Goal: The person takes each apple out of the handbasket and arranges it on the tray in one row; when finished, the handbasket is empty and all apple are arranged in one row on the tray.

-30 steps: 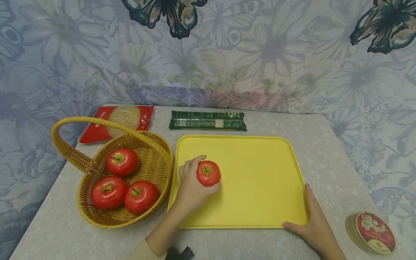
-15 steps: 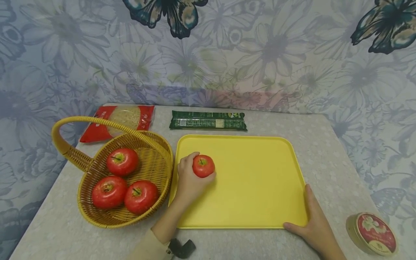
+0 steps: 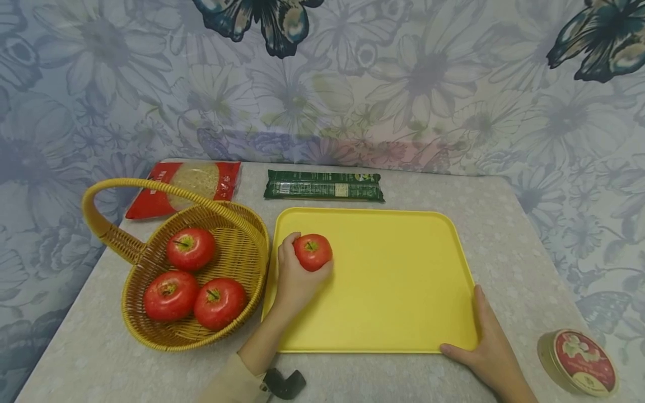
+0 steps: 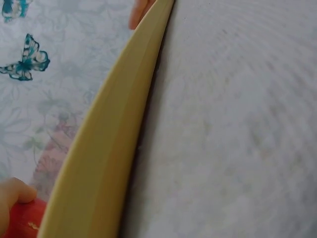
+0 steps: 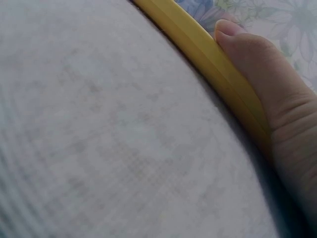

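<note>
My left hand [image 3: 297, 282] grips a red apple [image 3: 313, 252] over the left part of a yellow tray [image 3: 388, 280]. Whether that apple touches the tray cannot be told. In the left wrist view, the apple [image 4: 22, 220] and a finger show behind the tray's rim [image 4: 109, 144]. At the tray's near right corner lies my right hand [image 3: 489, 347], thumb on the near edge and fingers along the right side. The right wrist view shows its straight thumb [image 5: 262, 69] against the rim [image 5: 213, 64]. Several fingers of this hand are hidden.
Left of the tray stands a wicker basket [image 3: 237, 240] with a tall handle, holding three red apples [image 3: 171, 295]. Behind lie a red bag of grain [image 3: 194, 182] and a green packet [image 3: 322, 186]. A round tin [image 3: 582, 361] sits at the far right.
My left hand has carried the apple a little to the left and farther away from me over the tray. My right hand has stayed at the tray's corner.
</note>
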`<state>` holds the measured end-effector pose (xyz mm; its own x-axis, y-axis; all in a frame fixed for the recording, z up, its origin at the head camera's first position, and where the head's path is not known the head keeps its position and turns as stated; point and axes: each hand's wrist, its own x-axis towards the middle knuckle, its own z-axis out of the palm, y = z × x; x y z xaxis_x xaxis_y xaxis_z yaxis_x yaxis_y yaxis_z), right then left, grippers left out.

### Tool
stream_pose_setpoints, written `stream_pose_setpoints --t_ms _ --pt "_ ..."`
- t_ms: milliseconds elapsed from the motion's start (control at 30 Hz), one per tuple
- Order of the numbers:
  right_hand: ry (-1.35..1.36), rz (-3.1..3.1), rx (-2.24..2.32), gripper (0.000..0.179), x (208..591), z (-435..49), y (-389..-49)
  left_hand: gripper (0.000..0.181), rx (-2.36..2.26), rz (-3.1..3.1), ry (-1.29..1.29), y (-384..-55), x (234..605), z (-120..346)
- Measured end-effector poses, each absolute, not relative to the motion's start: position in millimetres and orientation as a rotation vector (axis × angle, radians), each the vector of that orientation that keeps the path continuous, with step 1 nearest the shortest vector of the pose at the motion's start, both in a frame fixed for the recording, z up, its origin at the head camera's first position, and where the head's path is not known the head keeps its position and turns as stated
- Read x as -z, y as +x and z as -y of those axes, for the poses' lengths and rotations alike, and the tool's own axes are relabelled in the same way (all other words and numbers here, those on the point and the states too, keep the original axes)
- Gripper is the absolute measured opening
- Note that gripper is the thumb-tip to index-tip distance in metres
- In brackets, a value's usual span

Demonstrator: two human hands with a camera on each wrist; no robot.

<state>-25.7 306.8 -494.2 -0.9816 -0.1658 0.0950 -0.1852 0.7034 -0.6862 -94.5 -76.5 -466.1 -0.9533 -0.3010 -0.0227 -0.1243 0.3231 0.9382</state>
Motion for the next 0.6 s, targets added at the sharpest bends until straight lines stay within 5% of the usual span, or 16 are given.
stream_pose_setpoints --t_ms 600 --pt "0.290 2.870 -1.153 0.135 495.2 -307.3 -25.8 0.095 1.699 2.343 0.391 -102.5 471.4 75.7"
